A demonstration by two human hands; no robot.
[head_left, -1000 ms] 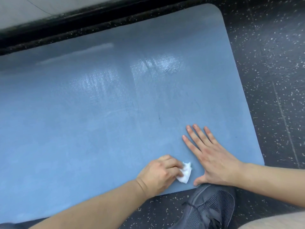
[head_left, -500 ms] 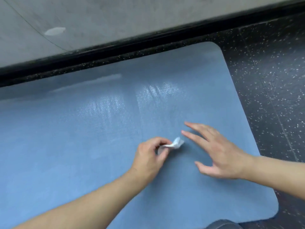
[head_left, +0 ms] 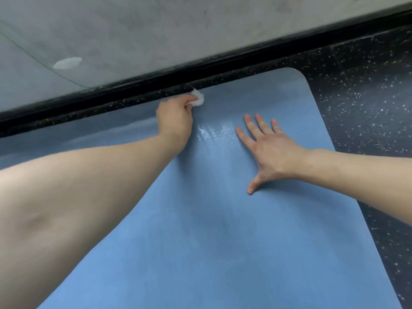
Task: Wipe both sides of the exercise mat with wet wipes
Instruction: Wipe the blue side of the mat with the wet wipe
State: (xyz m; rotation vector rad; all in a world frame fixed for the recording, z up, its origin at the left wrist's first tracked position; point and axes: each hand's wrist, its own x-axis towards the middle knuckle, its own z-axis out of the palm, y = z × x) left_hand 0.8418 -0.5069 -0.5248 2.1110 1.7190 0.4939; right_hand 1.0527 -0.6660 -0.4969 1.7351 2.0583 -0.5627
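Wiping the far edge of the mat, top side.

The left hand (head_left: 176, 114) pinches a balled wet wipe (head_left: 198, 99) at the 12 o'clock edge of the blue mat (head_left: 234, 230), which lies flat on the speckled floor (head_left: 367, 97). The right hand (head_left: 267, 150), at 2 o'clock, presses down with fingers spread. Risk: the wipe may overrun onto the floor and collect grit, soiling the mat.

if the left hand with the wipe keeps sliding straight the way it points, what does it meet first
The left hand, gripping the wet wipe, is at the exercise mat's far edge. Straight on lies a narrow strip of speckled floor, then likely the black baseboard below the wall; depth is unclear.
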